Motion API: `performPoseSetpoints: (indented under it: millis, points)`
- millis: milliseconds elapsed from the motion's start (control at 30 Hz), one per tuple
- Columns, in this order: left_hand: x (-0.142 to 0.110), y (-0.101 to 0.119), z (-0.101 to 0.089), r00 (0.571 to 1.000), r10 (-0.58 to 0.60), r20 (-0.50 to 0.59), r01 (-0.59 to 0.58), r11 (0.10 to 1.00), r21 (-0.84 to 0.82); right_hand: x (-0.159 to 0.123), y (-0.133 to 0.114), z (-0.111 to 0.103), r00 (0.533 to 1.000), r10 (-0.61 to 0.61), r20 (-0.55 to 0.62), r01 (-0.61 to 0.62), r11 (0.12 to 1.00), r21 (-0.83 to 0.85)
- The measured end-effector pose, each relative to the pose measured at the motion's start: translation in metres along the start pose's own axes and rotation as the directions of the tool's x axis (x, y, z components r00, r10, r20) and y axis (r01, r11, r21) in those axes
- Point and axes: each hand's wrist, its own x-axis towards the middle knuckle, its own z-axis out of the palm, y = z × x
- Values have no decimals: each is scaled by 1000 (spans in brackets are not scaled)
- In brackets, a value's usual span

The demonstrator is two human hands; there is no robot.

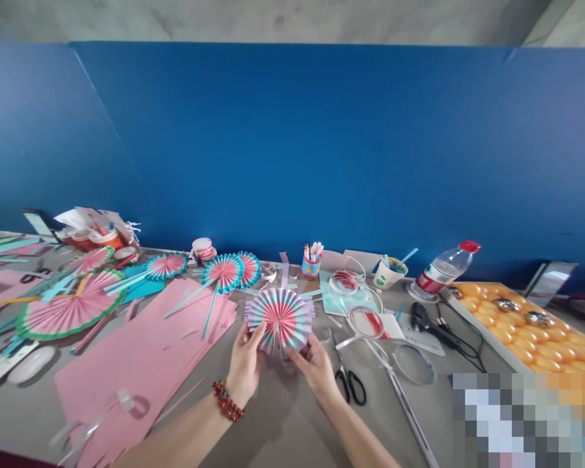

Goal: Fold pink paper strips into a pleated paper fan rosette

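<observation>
Between my two hands is a round pleated paper fan, pink at its centre, then pale blue, with a lilac rim. My left hand grips its lower left edge, thumb on the front pleats. At the lower right edge, my right hand pinches the paper with thumb and fingers. A slit or seam runs down from the fan's centre. Black-handled scissors lie just right of my right hand. Sheets of pink paper are spread left of my left hand.
Finished-looking pleated fans and a larger green-edged fan lie to the left. Rightward are tape rolls, a glue gun, a paper cup, a water bottle and a tray of orange balls. A pen cup stands behind.
</observation>
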Motion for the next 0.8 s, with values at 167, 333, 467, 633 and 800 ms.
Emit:
performPoseSetpoints:
  millis: [167, 333, 467, 633, 800]
  points:
    - [-4, -3, 5, 996, -59, 70, 69, 988, -138, -3, 7, 4, 1000, 4, -22, -4, 1000, -9]
    - [-6, -5, 8, 996, -34, 83, 48, 982, -185, -7, 8, 10, 997, 33, -71, -34, 999, -12]
    - [-6, -12, 13, 997, -12, 78, 29, 976, -217, -10, 7, 14, 991, 52, -121, -54, 998, -17]
    - [-8, -18, 15, 999, 30, 35, -23, 982, -190, -11, 3, 15, 989, 37, -146, -46, 997, -58]
    - [-10, -21, 11, 996, 82, -16, -83, 992, -93, -12, 1, 17, 990, 55, -127, -57, 998, -15]
